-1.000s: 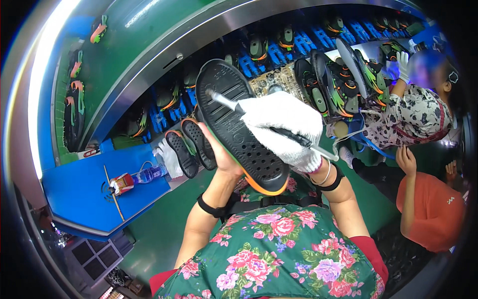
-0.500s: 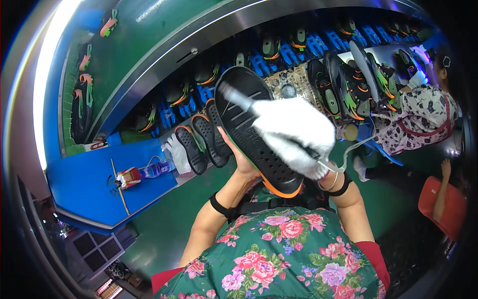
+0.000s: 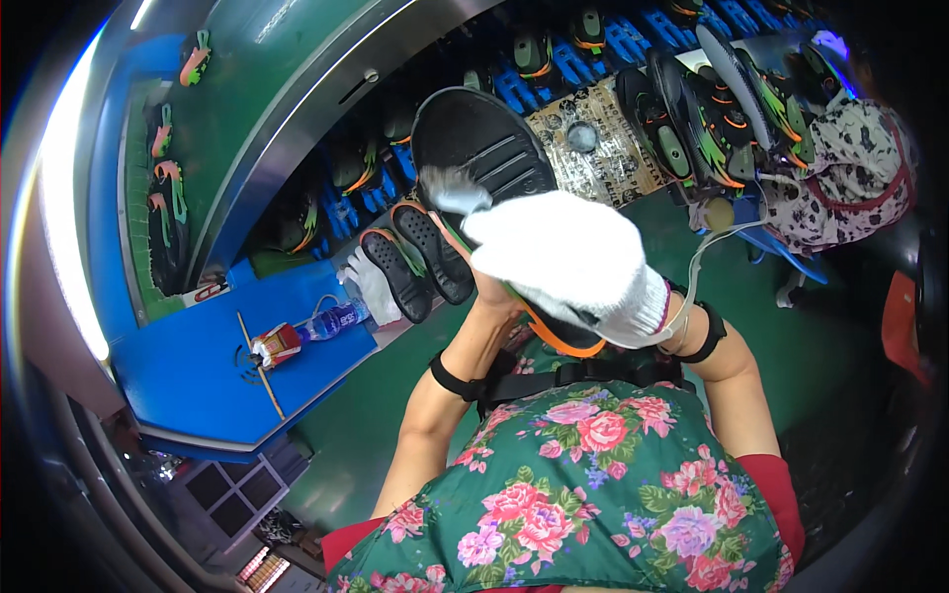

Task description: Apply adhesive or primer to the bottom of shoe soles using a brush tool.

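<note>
My bare left hand (image 3: pixel 491 287) grips a black shoe sole (image 3: pixel 479 133) from its left side, with part of the fingers hidden behind it. The sole stands tilted in front of me, its rounded wide end away from me and its orange-rimmed end (image 3: pixel 561 338) near my apron. In a white knitted glove, my right hand (image 3: pixel 563 257) is closed round a small brush (image 3: pixel 457 190). The brush head is smeared by motion and lies over the sole's left edge. Much of the sole's middle is covered by the glove.
More black soles (image 3: pixel 400 277) lie beside a white glove (image 3: pixel 368 287) on the left. The blue table (image 3: pixel 188 366) bears a bottle (image 3: pixel 334 320). Beyond is a taped board (image 3: pixel 593 168) with a small round dish (image 3: pixel 582 137); several shoes (image 3: pixel 682 128) stand right, near a person's patterned garment (image 3: pixel 850 178).
My gloved right hand has moved left and the brush has gone down to the sole's left edge. The whole view has shifted, and the sole's near half is now more covered.
</note>
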{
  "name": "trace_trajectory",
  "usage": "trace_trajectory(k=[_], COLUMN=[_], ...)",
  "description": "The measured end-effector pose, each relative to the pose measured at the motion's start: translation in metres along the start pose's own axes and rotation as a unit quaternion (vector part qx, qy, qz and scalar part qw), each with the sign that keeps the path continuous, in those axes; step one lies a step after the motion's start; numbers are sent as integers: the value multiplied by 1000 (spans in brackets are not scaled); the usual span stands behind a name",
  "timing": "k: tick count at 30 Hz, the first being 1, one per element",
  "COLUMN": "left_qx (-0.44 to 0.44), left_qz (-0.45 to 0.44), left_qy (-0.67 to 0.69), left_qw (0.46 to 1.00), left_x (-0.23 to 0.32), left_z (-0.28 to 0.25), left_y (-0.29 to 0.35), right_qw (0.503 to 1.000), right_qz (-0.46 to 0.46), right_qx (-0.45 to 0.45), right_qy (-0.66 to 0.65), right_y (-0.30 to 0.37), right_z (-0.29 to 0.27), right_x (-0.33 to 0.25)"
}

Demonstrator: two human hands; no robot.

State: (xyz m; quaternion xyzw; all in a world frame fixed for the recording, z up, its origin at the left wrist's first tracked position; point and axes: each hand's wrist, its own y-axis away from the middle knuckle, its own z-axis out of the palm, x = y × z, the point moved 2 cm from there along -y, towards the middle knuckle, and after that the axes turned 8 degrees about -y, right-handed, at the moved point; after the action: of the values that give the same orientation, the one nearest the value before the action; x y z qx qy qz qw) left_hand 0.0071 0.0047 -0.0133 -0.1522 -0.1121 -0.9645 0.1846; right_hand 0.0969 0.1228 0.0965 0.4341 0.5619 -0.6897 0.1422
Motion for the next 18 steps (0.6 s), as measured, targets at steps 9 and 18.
trace_trajectory(k=[9, 18], left_qx=[-4, 21], left_qz=[32, 43], left_qy=[-79, -120], left_qw=[996, 992], left_x=[8, 13], left_z=[-12, -35], left_y=[8, 8], right_qw=[995, 994], right_qz=[-33, 68], right_qx=[-44, -51], right_qy=[78, -62], right_y=[3, 19], right_z=[1, -1], right_x=[7, 20])
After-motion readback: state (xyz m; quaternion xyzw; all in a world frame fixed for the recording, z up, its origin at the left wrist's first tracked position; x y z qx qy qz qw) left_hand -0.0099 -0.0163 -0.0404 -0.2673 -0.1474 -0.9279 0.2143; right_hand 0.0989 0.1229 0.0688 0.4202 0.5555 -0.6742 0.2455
